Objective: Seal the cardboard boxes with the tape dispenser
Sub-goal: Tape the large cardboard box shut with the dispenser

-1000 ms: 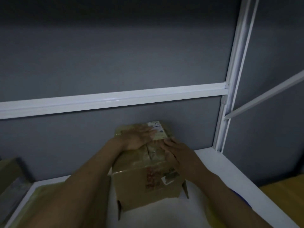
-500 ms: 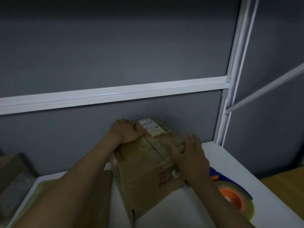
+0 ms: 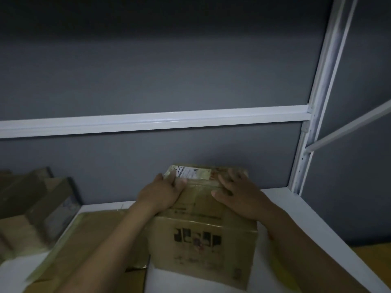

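Box: the cardboard box (image 3: 203, 235) is set on the white worktop (image 3: 281, 195) at lower centre of the frame, its far edge close to the grey wall.
Left grip: the left grip (image 3: 160, 195) is laid on the box top, left of the centre seam; the fingers are bent a little and nothing is enclosed.
Right grip: the right grip (image 3: 241, 197) is spread flat on the top, right of the seam; it is released and pressing, with nothing grasped.
Tape dispenser: none is seen in this frame.
Step in hand: judged to be the holding down of the top flaps before tape is run.
Doing it well: the flaps are best pressed level and butted at the seam, without gap or overlap. One grip is best left on them while the dispenser is fetched. Tape is best started on a side face and drawn straight along the seam.
Risk: the flaps may spring up if both grips are lifted together.
Label: a white shipping label (image 3: 188, 172) is stuck at the far left of the top. Print and a pen scrawl are seen but are too dim to be read.
Front face: black block printing (image 3: 196, 240) is seen, blurred; no brand is made out.
Around: flattened cardboard (image 3: 95, 235) is laid at lower left, and further boxes (image 3: 33, 204) are stacked at the left edge.
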A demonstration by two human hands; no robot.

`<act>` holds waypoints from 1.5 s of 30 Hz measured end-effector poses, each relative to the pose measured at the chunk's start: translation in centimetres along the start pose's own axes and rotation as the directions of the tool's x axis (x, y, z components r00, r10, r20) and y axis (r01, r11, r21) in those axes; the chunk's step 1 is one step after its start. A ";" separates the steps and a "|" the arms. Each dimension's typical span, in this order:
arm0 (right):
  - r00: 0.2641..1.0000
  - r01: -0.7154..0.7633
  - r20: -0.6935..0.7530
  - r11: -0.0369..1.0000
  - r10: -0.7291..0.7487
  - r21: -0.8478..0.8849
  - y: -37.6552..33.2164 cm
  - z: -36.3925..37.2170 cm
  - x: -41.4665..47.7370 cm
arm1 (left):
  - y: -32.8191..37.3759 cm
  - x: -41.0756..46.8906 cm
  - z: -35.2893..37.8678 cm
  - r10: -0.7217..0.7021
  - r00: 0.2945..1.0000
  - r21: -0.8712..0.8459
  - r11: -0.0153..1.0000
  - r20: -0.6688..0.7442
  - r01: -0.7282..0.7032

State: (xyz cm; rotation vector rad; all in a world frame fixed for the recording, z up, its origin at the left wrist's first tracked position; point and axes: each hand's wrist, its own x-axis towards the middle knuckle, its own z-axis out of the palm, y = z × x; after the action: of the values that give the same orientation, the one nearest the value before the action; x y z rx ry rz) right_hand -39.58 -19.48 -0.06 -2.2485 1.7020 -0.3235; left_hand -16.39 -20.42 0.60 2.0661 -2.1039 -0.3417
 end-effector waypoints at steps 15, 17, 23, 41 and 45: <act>0.957 0.083 -0.236 0.622 0.167 0.778 0.7 -0.4 -4.6 | -1.9 -5.0 -0.3 -0.096 0.965 -0.590 0.805 -0.246 -0.071; 0.916 0.148 -0.332 0.579 0.227 0.802 -0.3 -1.2 -4.7 | -1.8 -5.7 -0.3 -0.129 0.925 -0.592 0.797 -0.356 -0.117; 0.858 0.150 -0.306 0.369 0.413 0.917 -1.6 -1.5 -5.2 | -1.3 -9.0 1.1 -0.112 0.916 -0.673 0.713 -0.386 -0.197; 0.981 0.082 -0.133 0.325 0.139 0.942 4.0 7.7 -10.2 | -3.1 -13.6 10.4 -0.205 0.952 -0.851 0.518 -0.226 -0.090; 0.938 -0.052 -0.027 0.217 0.346 0.975 5.1 5.9 -11.8 | -4.7 -15.7 11.3 -0.136 0.985 -0.834 0.551 -0.105 -0.013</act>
State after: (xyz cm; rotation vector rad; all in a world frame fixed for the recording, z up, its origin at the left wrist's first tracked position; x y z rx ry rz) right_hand -45.24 -8.84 -7.40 -1.0008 1.2058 -1.2469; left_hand -14.68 -4.33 -11.02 1.4832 -1.3178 -0.9441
